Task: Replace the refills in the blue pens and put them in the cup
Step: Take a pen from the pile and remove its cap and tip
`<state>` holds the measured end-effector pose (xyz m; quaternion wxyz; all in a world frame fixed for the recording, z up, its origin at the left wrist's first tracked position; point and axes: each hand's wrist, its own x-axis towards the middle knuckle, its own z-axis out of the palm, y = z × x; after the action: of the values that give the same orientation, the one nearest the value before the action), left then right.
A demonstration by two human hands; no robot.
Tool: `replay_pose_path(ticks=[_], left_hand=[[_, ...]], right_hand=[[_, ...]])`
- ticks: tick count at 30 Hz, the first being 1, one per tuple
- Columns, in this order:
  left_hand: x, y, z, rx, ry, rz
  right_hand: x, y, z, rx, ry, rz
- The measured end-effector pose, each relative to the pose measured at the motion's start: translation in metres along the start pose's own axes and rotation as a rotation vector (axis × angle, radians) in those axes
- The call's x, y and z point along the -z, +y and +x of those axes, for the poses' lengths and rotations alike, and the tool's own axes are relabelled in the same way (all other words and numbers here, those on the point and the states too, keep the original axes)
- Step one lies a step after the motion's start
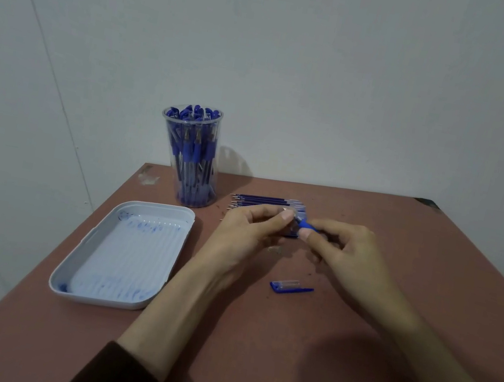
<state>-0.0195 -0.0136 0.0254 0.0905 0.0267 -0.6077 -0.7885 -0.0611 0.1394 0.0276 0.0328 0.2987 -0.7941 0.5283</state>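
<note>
On the table [355, 324], your cup [189, 160], left of centre, stands packed with blue pens. At mid-frame your left hand [247, 233] and right hand [347, 253], over the row of refills [262, 200], both pinch one pen [304, 223]. You seem mid-reassembly; next, close it, then fit the cap [290, 287] lying below.

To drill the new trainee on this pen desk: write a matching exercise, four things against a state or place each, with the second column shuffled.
Things
1. clear cup
2. white tray
3. pen cap
4. blue pen

States
A. pinched between the left hand and the right hand
B. smeared with blue ink
C. upright, crammed with pens
D. lying alone on the table

Pairs: 1-C, 2-B, 3-D, 4-A
</note>
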Motion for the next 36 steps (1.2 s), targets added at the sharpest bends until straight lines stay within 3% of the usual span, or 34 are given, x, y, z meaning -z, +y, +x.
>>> replay_pose_path(ticks=[7, 16, 23, 28, 36], left_hand=[[-0.006, 0.007, -0.005, -0.040, -0.076, -0.038], [-0.003, 0.001, -0.003, -0.067, 0.035, -0.024], [-0.006, -0.002, -0.004, -0.061, -0.069, -0.038], [-0.003, 0.000, -0.002, -0.097, 0.011, -0.044], [-0.003, 0.000, -0.001, -0.124, 0.048, -0.011]], right_hand=[[0.004, -0.013, 0.002, -0.253, -0.126, 0.391], [0.000, -0.017, 0.003, -0.182, -0.135, 0.502], [-0.003, -0.019, 0.000, -0.186, -0.153, 0.440], [0.000, -0.022, 0.000, -0.210, -0.119, 0.577], [0.001, -0.021, -0.002, -0.203, -0.112, 0.434]])
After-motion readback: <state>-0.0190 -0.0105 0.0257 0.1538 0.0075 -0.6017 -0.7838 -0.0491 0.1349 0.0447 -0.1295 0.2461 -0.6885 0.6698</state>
